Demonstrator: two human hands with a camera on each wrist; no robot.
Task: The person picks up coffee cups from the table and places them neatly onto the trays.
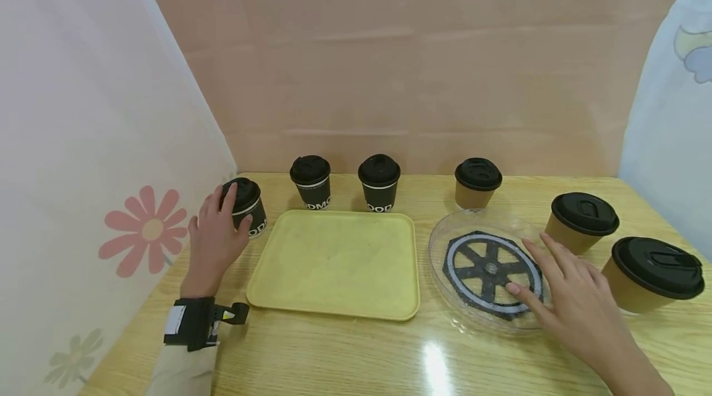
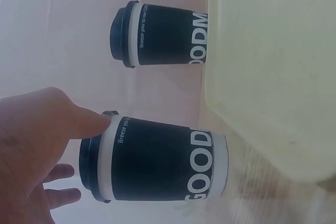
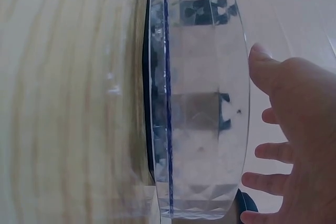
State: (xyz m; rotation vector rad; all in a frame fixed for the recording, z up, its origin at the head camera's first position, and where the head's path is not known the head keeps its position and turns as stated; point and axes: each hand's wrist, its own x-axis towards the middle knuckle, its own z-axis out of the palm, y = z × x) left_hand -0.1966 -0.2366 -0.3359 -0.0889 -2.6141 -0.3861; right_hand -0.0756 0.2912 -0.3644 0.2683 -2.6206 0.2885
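At the left, my left hand (image 1: 214, 238) is at a black paper cup (image 2: 157, 161) with a black lid. In the left wrist view the thumb overlaps the lid's rim, and two fingertips show beyond the lid, not wrapped round the cup. Whether the hand touches it is unclear. My right hand (image 1: 584, 300) is spread over the right edge of a clear round faceted dish (image 1: 439, 260), thumb and fingers apart, holding nothing. Inside or under the dish lies a dark spoked, wheel-like piece (image 1: 491, 269). The right wrist view shows the fingers beside the dish's clear wall (image 3: 205, 77).
A yellow rectangular tray (image 1: 339, 263) lies between the hands. Behind it stand two more black lidded cups, one left (image 1: 313, 183) and one right (image 1: 380, 183). Brown cups with black lids stand behind the dish (image 1: 475, 189), to its right (image 1: 578, 223) and nearer the front (image 1: 648, 275).
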